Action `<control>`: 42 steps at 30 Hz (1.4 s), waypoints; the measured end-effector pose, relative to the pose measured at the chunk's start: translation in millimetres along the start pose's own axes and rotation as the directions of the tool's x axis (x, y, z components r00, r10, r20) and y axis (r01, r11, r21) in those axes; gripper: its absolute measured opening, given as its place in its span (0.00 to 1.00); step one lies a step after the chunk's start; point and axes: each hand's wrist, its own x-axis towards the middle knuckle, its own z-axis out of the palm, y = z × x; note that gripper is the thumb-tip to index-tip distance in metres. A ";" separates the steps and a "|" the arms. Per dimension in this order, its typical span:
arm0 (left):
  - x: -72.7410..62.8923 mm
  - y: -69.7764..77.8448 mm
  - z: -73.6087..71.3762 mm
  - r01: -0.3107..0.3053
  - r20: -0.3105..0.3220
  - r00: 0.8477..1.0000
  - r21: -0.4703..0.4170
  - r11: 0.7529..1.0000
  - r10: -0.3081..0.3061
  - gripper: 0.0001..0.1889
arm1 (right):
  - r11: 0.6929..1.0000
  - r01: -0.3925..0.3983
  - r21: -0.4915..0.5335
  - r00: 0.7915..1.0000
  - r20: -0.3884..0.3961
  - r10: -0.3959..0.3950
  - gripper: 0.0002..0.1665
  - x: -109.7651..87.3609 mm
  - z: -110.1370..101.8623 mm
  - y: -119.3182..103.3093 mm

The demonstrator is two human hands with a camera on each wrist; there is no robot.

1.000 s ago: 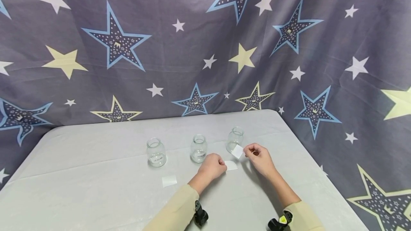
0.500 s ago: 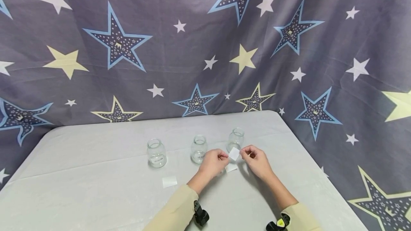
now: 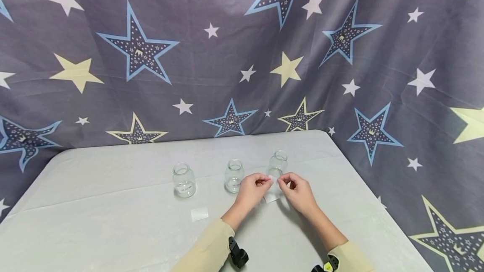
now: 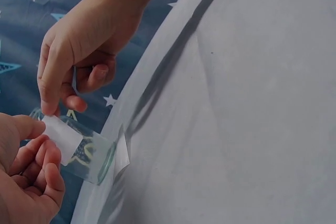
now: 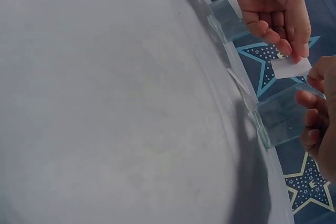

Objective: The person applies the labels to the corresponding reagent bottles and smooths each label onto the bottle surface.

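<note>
My left hand (image 3: 250, 190) and right hand (image 3: 299, 192) meet in front of the right-hand glass jar (image 3: 278, 160). Between their fingertips is a small white square label (image 4: 62, 139), with thumb and forefinger of each hand pinching it at its upper edge. In the right wrist view the label (image 5: 291, 68) hangs flat beside the jar (image 5: 283, 116). Below the hands a white paper piece (image 3: 271, 197) lies on the table, partly covered by them. The jar stands upright and uncapped, its lower part hidden behind the fingers.
A middle jar (image 3: 234, 173) stands just left of my left hand, and another jar (image 3: 183, 179) farther left; both bear printed labels low down. A second white paper piece (image 3: 199, 213) lies front left on the cloth-covered table (image 3: 113, 221). A star-patterned curtain (image 3: 211, 66) hangs behind.
My left hand has risen from the paper on the table to the label's edge. The right hand has shifted left with the label, bringing the fingertips of both hands close together.
</note>
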 end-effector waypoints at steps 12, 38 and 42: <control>1.3 -2.7 -1.7 0.040 0.007 0.999 -0.043 0.998 -0.040 0.13 | 0.970 0.231 -0.077 0.973 0.003 -0.232 0.03 -3.8 2.4 -3.8; 3.8 -5.8 2.8 0.061 -0.003 0.998 -0.023 0.998 -0.061 0.08 | 0.968 0.231 -0.103 0.971 0.081 -0.223 0.04 -4.4 1.0 -3.8; 3.2 -7.4 4.0 0.055 -0.014 0.998 -0.004 0.998 -0.055 0.07 | 0.971 0.217 -0.102 0.974 0.094 -0.208 0.04 -5.3 -0.4 -3.3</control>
